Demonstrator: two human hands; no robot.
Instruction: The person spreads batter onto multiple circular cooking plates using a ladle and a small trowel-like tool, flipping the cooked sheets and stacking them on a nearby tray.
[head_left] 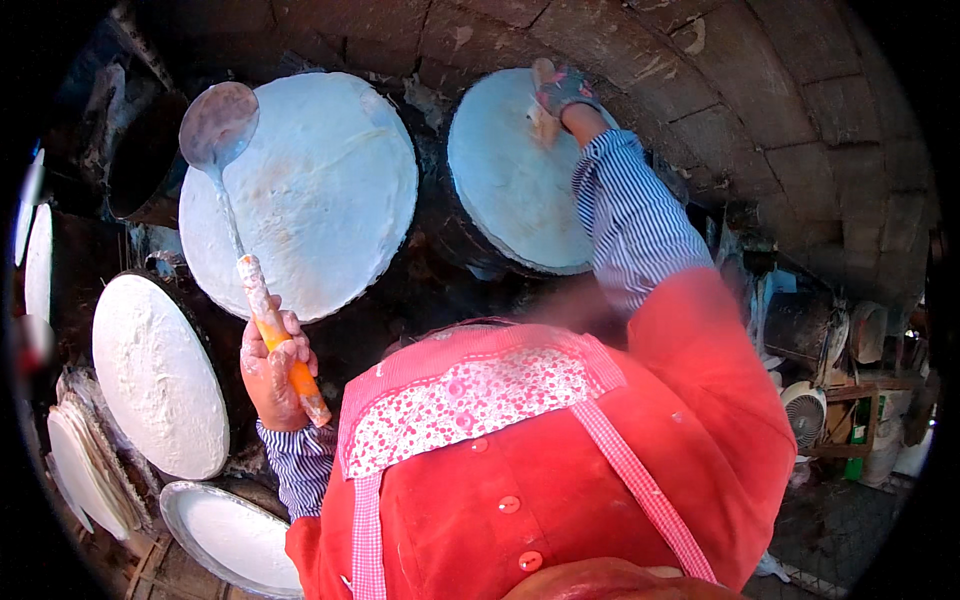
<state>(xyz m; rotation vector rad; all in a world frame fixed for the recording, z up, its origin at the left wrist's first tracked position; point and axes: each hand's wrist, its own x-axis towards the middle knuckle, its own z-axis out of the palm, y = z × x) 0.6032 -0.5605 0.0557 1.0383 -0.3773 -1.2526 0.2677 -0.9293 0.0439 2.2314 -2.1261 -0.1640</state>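
From the head view: grips a ladle (256, 283) in the bare left hand (272, 375), clamped around its orange handle (306, 385). Points bowl-first to the upper left, away from the apron (500, 385); slants steeply along its long axis, down to a butt at lower right, near the apron. Overlaps the upper left edge of the left disc (310, 190), at a height impossible to tell. Well apart, closes the gloved right hand (570, 92) on a tan piece (541, 74), at the upper right edge of the right disc (510, 190). Cannot tell the piece's long axis.
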